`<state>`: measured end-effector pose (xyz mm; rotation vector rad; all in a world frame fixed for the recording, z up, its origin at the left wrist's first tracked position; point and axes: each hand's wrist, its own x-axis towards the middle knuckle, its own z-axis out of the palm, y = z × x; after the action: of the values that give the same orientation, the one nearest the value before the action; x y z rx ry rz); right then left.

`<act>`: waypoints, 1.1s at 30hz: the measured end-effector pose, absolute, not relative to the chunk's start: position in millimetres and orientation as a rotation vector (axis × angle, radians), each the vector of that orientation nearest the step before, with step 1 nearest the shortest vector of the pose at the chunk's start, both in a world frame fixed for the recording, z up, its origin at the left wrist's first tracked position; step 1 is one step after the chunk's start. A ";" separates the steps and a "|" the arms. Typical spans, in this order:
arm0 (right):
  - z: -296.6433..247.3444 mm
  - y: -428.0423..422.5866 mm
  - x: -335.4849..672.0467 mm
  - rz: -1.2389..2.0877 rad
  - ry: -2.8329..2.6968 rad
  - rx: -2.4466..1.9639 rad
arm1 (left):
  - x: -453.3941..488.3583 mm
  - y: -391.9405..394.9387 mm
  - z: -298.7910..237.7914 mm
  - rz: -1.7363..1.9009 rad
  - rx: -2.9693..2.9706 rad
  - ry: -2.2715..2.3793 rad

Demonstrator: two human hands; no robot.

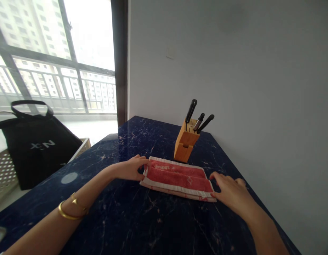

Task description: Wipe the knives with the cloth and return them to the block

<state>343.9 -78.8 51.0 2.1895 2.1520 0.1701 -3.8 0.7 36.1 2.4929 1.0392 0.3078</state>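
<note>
A folded red towel (177,177) with white borders lies flat on the dark blue marbled table (121,219). My left hand (133,167) grips its left end, thumb low and fingers at the upper corner. At the opposite end, my right hand (229,189) has thumb and forefinger on the towel's right edge, with a gap between the two. Just behind the towel stands a wooden knife block (184,145), slightly tilted, with several black-handled tools in its slots. Gold bangles (69,211) circle my left wrist.
A grey wall (246,71) runs along the table's right and far sides. To the left, a black bag (41,145) rests against a perforated beige container (6,170), below large windows (55,60). A pale round mark (69,178) shows on the tabletop's left part.
</note>
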 end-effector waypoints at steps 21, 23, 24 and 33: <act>27.4 -86.5 374.3 -0.360 2.554 2.401 | 5.2 -4.0 32.8 0.367 2.562 1.145; 25.0 -77.0 382.6 -0.673 2.584 2.464 | 5.8 5.3 35.9 0.491 2.373 1.102; 22.0 -70.9 386.6 -0.801 2.582 2.503 | 6.9 11.1 36.1 0.505 2.321 1.102; -17.0 -18.9 399.4 -1.064 2.331 2.773 | 33.8 62.6 -2.0 0.530 2.114 1.344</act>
<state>399.4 -18.9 -17.0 2.7732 2.3312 -1.0640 33.8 62.6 -2.0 2.1142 1.3437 0.5299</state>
